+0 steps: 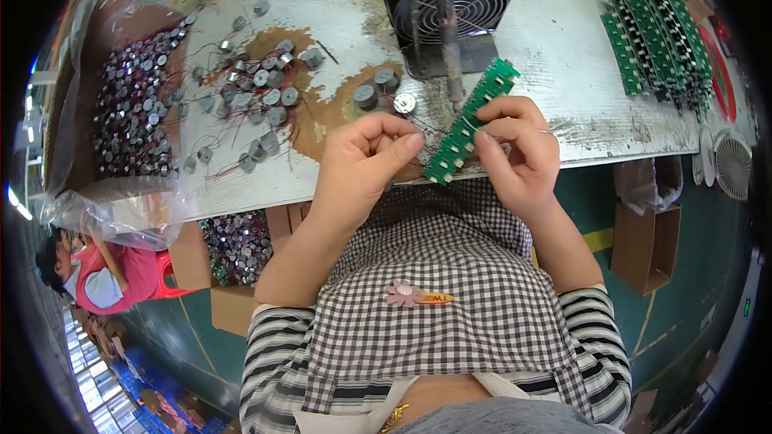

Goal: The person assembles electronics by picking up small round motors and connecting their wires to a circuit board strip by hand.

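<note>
My right hand (521, 149) pinches a long green circuit board (455, 143) by its right edge, holding it at a slant over the table's front edge. Small pale components sit along the board. My left hand (366, 162) is closed just left of the board, thumb against the bent index finger, with thin wires at its fingertips. A small round silver motor (404, 103) lies just beyond those fingers, its wires running toward them. Two grey motors (366, 96) stand beside it. Behind the board, a metal rod (452, 52) points down with its tip close to the board's far half.
A black fan (450, 4) stands at the back. Loose wired motors (265, 78) spread over the worn white table (338, 0), left of centre. A plastic-lined box (76, 64) of motors is at far left. Green boards (655, 44) stack at right. Another person (112, 273) sits lower left.
</note>
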### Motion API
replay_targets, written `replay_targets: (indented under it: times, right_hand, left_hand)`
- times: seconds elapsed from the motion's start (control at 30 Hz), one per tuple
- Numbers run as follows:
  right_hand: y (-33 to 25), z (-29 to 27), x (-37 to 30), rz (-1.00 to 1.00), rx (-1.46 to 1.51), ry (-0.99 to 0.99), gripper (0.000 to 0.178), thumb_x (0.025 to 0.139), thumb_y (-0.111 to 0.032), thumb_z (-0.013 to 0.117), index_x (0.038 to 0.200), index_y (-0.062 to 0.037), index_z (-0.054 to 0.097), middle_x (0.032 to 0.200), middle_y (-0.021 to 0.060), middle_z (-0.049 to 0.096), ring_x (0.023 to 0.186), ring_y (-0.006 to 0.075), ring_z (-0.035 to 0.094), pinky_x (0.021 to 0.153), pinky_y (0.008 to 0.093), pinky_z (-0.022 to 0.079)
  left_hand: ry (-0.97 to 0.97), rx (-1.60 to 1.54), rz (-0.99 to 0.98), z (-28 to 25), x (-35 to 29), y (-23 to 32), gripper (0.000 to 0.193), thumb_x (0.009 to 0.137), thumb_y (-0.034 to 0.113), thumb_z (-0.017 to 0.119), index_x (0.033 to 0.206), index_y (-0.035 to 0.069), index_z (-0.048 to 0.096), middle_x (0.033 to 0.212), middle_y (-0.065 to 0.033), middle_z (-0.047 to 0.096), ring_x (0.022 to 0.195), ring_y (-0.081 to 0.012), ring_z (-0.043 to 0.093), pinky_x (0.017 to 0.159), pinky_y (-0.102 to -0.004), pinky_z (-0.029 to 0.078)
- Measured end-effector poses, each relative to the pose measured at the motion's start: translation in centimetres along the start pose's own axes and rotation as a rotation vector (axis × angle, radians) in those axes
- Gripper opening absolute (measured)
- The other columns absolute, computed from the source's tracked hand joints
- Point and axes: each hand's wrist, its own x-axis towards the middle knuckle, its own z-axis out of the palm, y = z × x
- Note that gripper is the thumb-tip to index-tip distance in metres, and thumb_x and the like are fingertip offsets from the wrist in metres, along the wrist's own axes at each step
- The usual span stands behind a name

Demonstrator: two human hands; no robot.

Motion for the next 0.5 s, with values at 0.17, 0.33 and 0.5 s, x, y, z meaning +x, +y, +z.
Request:
replay_targets:
  times: [0.17,0.33,0.5]
  right_hand:
    - [-0.2,-0.1,-0.4,-0.029,-0.033,-0.006,0.010,0.076,0.008,0.065,0.080,0.0023,0.057,0.093,0.0163,0.061,0.059,0.0122,0.058,0.052,0.0231,0.047]
    - [-0.5,-0.4,-0.5,-0.036,0.044,-0.024,0.010,0.075,0.007,0.064,0.079,0.0040,0.056,0.094,0.0182,0.061,0.064,0.0148,0.062,0.054,0.0235,0.052]
    - [-0.4,-0.3,-0.6,0.006,0.063,-0.043,0.010,0.077,0.007,0.060,0.083,0.0026,0.054,0.100,0.0191,0.059,0.074,0.0157,0.053,0.063,0.0252,0.043]
  left_hand:
    - [0.092,0.269,0.049,1.2,0.4,-0.9,0.013,0.086,0.011,0.068,0.087,-0.002,0.065,0.068,0.0024,0.059,0.060,-0.0022,0.051,0.054,-0.0178,0.041]
    - [0.115,0.289,0.086,1.7,0.5,-1.2,0.012,0.085,0.010,0.068,0.084,-0.001,0.065,0.066,0.0039,0.057,0.057,-0.0014,0.047,0.050,-0.0179,0.036]
    - [0.127,0.250,0.073,1.9,1.0,-1.0,0.010,0.084,0.009,0.068,0.083,-0.001,0.065,0.064,0.0043,0.056,0.056,-0.0011,0.046,0.048,-0.0183,0.034]
